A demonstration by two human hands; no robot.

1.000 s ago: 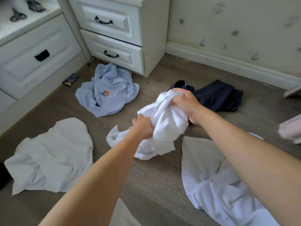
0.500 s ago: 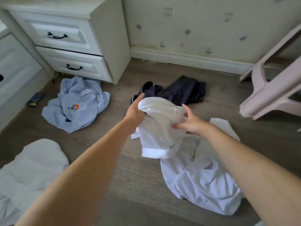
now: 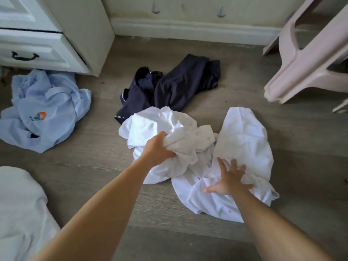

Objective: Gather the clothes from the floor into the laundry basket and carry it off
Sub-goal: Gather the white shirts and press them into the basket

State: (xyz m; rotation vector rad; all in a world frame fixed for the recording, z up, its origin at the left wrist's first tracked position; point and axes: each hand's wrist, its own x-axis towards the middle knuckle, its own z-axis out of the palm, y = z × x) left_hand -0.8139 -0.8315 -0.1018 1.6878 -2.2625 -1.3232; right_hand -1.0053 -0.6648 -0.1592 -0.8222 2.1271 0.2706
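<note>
Soft, even daylight fills the room, with only faint shadows under the crumpled white cotton shirt (image 3: 243, 147) and the dark navy garment (image 3: 175, 85). The white fabric is nearly blown out, its folds washed pale. Wide-angle distortion bends the pink plastic stool (image 3: 308, 53) at far right, and the near forearms look soft.

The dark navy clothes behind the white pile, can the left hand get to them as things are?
Probably not yet: the left hand is shut on the bunched white garment, which lies between it and the navy clothes. Bare floor around them otherwise leaves the way open.
</note>
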